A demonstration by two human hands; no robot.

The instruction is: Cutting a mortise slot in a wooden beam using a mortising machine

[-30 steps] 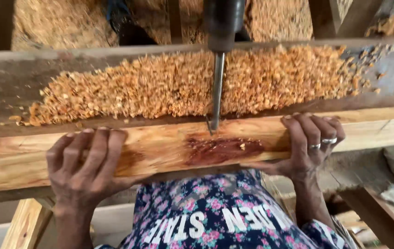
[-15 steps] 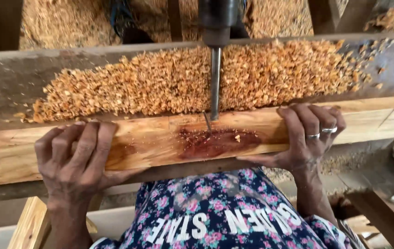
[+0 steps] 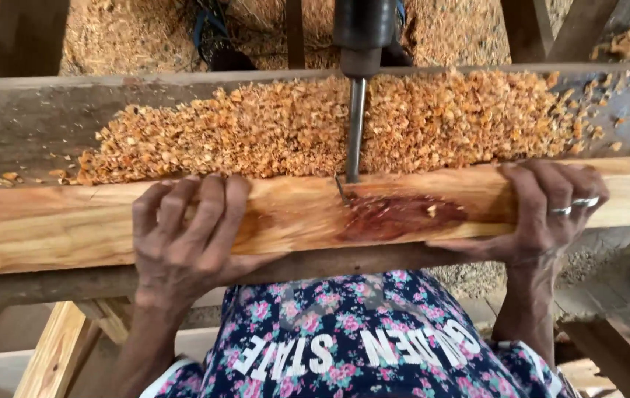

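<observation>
Pale wood, a long beam (image 3: 293, 214) along the worktop's (image 3: 28, 125) near edge, is gripped by the left hand (image 3: 186, 236) and right hand (image 3: 547, 210), fingers curled over it, under the drill bit (image 3: 355, 129) beside orange shavings (image 3: 330, 125).

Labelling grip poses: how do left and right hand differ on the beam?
The left hand lies over the wooden beam from above, fingers pointing toward the wood chips, left of the drill bit. The right hand wraps the beam's near edge, right of the bit, beside the red patch. The right wears rings; the left shows none. Both grip the same beam, bare.
</observation>
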